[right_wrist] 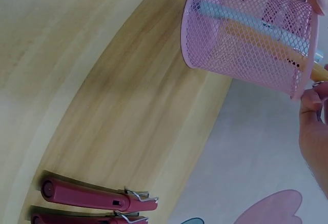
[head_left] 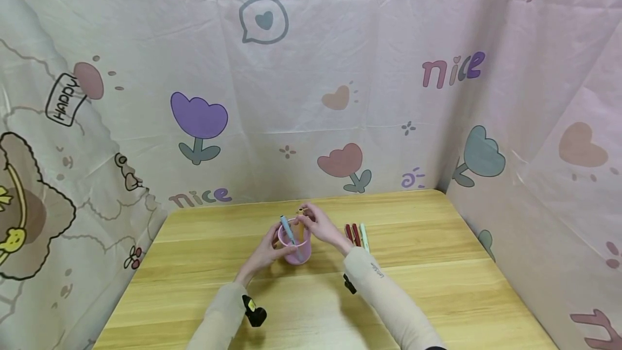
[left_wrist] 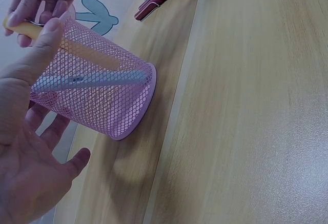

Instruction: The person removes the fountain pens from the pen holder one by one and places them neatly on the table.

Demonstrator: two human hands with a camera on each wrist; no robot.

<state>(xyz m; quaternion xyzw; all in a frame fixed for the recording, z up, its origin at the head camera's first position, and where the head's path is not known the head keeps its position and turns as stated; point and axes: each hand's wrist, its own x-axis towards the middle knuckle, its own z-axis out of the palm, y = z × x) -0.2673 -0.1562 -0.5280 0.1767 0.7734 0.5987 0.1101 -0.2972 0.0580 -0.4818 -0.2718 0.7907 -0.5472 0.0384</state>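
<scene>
A pink mesh pen cup [head_left: 305, 257] stands on the table. My left hand [head_left: 264, 253] holds it from the left, the thumb along the near side by the rim and the fingers behind. Inside leans a light blue pen [head_left: 288, 230], its top above the rim. At the cup's right side, my right hand [head_left: 320, 227] pinches the upper end of a yellow pen [head_left: 301, 233]. Most of the yellow pen's length is inside the cup, showing through the mesh in the left wrist view.
Right of the cup lie two dark red pens [right_wrist: 89, 194] with wire clips, beside a pale green pen [head_left: 364, 237]. The wooden table [head_left: 194, 263] meets a printed cloth [head_left: 272, 96] at its back edge, and cloth also hangs on both sides.
</scene>
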